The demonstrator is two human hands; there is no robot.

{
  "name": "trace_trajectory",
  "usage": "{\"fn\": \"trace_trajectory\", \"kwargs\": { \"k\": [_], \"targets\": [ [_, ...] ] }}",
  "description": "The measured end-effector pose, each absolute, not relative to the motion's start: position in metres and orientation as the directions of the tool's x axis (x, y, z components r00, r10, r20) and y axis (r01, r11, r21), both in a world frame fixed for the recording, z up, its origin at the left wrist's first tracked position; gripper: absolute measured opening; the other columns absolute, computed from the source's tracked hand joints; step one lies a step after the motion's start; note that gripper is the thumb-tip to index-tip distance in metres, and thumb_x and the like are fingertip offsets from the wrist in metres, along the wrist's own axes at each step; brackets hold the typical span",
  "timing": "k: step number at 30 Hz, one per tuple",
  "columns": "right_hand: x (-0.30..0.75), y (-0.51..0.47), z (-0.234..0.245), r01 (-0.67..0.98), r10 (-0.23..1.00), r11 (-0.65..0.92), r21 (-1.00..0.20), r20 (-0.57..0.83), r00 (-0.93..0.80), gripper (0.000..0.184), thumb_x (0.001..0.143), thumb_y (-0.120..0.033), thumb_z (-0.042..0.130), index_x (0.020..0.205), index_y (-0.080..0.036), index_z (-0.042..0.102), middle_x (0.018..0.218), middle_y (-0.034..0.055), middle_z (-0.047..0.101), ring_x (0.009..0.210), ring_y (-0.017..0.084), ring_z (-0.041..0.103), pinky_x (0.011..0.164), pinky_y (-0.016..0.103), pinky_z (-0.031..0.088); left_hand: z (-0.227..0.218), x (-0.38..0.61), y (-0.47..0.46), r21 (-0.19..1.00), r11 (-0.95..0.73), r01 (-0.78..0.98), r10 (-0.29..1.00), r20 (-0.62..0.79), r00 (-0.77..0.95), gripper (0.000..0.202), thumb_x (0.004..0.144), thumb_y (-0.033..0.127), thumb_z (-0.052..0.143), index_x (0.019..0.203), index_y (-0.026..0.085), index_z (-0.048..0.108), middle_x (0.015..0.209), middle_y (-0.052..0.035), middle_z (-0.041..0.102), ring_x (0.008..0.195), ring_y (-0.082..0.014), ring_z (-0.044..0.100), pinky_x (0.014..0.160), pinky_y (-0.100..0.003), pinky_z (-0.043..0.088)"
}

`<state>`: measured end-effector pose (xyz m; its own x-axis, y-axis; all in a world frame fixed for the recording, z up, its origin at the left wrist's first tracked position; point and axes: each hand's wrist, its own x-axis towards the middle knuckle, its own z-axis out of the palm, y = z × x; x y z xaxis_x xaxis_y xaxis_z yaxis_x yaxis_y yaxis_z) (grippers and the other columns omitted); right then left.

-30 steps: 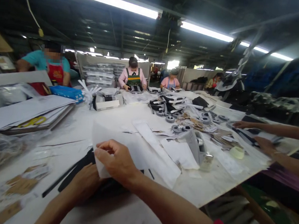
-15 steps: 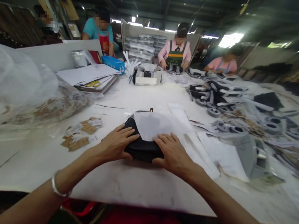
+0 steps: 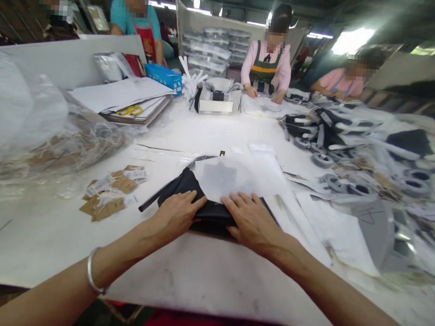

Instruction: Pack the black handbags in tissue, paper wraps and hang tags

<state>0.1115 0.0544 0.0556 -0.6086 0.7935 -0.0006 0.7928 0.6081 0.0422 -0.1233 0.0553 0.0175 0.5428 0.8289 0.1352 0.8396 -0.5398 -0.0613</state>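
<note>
A black bag [image 3: 213, 211] lies on the white table in front of me, with a translucent white sheet [image 3: 226, 176] over its top. On the bag's left side rests my left hand [image 3: 180, 209], open, its fingers stretched over the black surface. My right hand [image 3: 254, 217] is open too, fingers spread across the bag's right side and the edge of the sheet. Both thumbs are near the front edge. A dark strap [image 3: 152, 200] sticks out at the left, and a small metal fitting [image 3: 222, 153] shows beyond the sheet.
Brown tags [image 3: 111, 195] lie to the left, near clear plastic bags [image 3: 25, 117]. Yellow-handled scissors [image 3: 131, 110] rest on stacked sheets. White sheets [image 3: 332, 232], grey rolls [image 3: 414, 182] and black straps [image 3: 329, 126] crowd the right. Co-workers [image 3: 268, 61] are across the table.
The bag looks flatter and wider, and its dark strap now shows at the left. My hands stay on it, with the left thumb drawn in. The view has tilted down slightly.
</note>
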Motion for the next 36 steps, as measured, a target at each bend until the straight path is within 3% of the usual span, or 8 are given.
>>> {"fn": "trace_trajectory", "kwargs": {
  "k": [4,8,13,18,22,26,31,36],
  "targets": [
    [0.102,0.037,0.011,0.830,0.798,0.525,0.189,0.232,-0.557,0.048,0.091,-0.011,0.049,0.138,-0.020,0.052,0.139,0.0155,0.055,0.127,0.035,0.049,0.105,0.059,0.036,-0.030,-0.130,0.046,-0.168,-0.537,0.827,0.698,0.462,0.547,0.053,0.090,0.004,0.040,0.140,0.021,0.050,0.137,-0.0173,0.056,0.124,-0.0301,0.056,0.102,-0.048,0.047],
    [0.102,0.030,-0.034,0.848,0.712,0.491,0.198,0.469,-0.522,0.052,0.087,-0.012,0.050,0.138,-0.021,0.053,0.137,0.0129,0.058,0.126,0.036,0.050,0.105,0.059,0.037,-0.042,-0.134,0.040,-0.207,-0.515,0.832,0.654,0.533,0.538,0.056,0.093,0.007,0.036,0.146,0.025,0.041,0.140,-0.0132,0.055,0.130,-0.0271,0.051,0.106,-0.047,0.044],
    [0.107,0.049,-0.077,0.814,0.519,0.524,0.251,0.663,-0.539,0.075,0.079,-0.005,0.044,0.151,-0.025,0.035,0.135,0.0120,0.060,0.124,0.036,0.053,0.101,0.061,0.038,-0.034,-0.140,0.042,-0.230,-0.554,0.800,0.691,0.409,0.596,0.062,0.092,0.012,0.047,0.149,0.032,0.032,0.144,-0.0112,0.050,0.133,-0.0312,0.047,0.108,-0.056,0.041],
    [0.098,0.057,-0.096,0.852,0.507,0.498,0.163,0.742,-0.438,0.085,0.081,-0.005,0.040,0.157,-0.030,0.014,0.130,0.0117,0.064,0.118,0.037,0.059,0.099,0.064,0.039,-0.026,-0.150,0.039,-0.011,-0.561,0.828,0.789,0.296,0.538,0.072,0.086,0.007,0.051,0.149,0.036,0.031,0.151,-0.0118,0.041,0.138,-0.0290,0.041,0.111,-0.058,0.036],
    [0.091,0.060,-0.104,0.871,0.485,0.474,0.130,0.787,-0.382,0.084,0.082,-0.005,0.040,0.157,-0.032,0.012,0.125,0.0108,0.067,0.112,0.036,0.062,0.098,0.064,0.039,-0.011,-0.156,0.021,0.099,-0.596,0.797,0.801,0.144,0.581,0.097,0.078,0.032,0.071,0.155,0.028,0.011,0.158,-0.0173,0.022,0.145,-0.0354,0.025,0.112,-0.066,0.025],
    [0.087,0.065,-0.111,0.885,0.457,0.447,0.127,0.818,-0.348,0.082,0.085,-0.007,0.041,0.157,-0.031,0.011,0.123,0.0114,0.068,0.110,0.037,0.064,0.098,0.063,0.039,-0.015,-0.146,0.013,-0.070,-0.702,0.709,0.694,0.156,0.703,0.088,0.085,0.029,0.064,0.155,0.019,0.011,0.154,-0.0206,0.029,0.142,-0.0350,0.031,0.111,-0.061,0.032],
    [0.087,0.069,-0.113,0.896,0.469,0.433,0.094,0.825,-0.314,0.083,0.086,-0.005,0.042,0.157,-0.027,0.006,0.119,0.0096,0.070,0.106,0.036,0.066,0.097,0.061,0.039,-0.053,-0.108,0.030,-0.373,-0.648,0.664,0.537,0.394,0.746,0.053,0.097,0.035,0.049,0.145,0.016,0.038,0.135,-0.0156,0.058,0.127,-0.0292,0.053,0.109,-0.053,0.040],
    [0.095,0.071,-0.103,0.878,0.426,0.464,0.118,0.839,-0.338,0.082,0.086,-0.005,0.045,0.157,-0.030,0.011,0.114,0.0066,0.073,0.104,0.035,0.067,0.093,0.057,0.043,-0.071,-0.107,0.030,-0.371,-0.564,0.738,0.494,0.564,0.661,0.052,0.094,0.035,0.056,0.143,0.024,0.042,0.132,-0.0101,0.062,0.127,-0.0285,0.054,0.109,-0.052,0.041]
  ]
}}
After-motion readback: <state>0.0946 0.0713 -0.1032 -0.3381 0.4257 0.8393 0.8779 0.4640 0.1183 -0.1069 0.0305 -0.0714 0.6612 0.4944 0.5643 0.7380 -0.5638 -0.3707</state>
